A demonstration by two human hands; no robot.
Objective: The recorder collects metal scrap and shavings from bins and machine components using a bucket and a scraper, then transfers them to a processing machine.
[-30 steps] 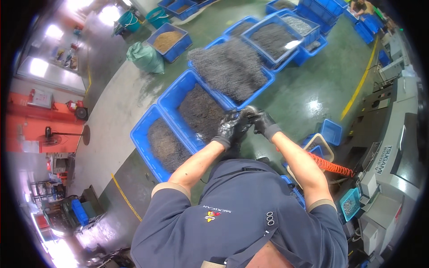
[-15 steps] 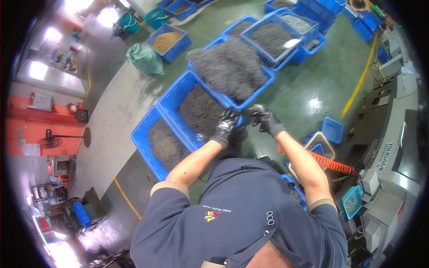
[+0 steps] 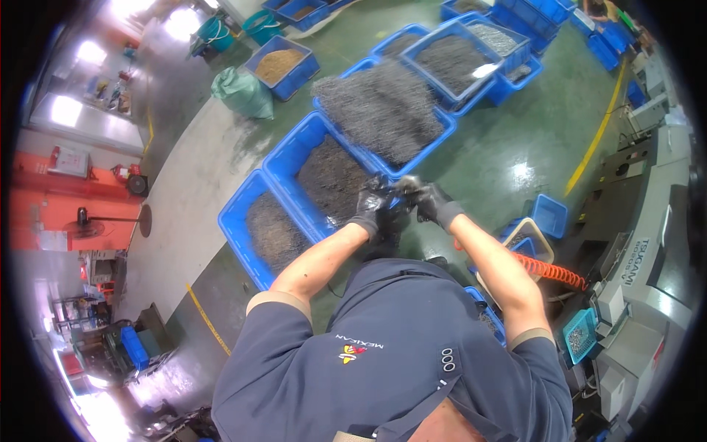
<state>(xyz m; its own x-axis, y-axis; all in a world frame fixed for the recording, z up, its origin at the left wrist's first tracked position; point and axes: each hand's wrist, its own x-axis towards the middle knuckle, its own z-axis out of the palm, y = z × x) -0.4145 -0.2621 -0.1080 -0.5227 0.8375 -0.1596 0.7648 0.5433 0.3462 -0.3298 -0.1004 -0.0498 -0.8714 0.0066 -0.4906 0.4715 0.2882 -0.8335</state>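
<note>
Bin of dark bits, left hand and right hand near its corner, fingers curled, can't tell if they're gripping anything lol

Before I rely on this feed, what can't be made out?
Head view:
Left hand, right hand: blur and dark colour hide any grip.
Grey heap: pieces too small, blurred.
Blue bin beside the torso: partly covered by it.
Co-worker: cut off by top edge.
</note>
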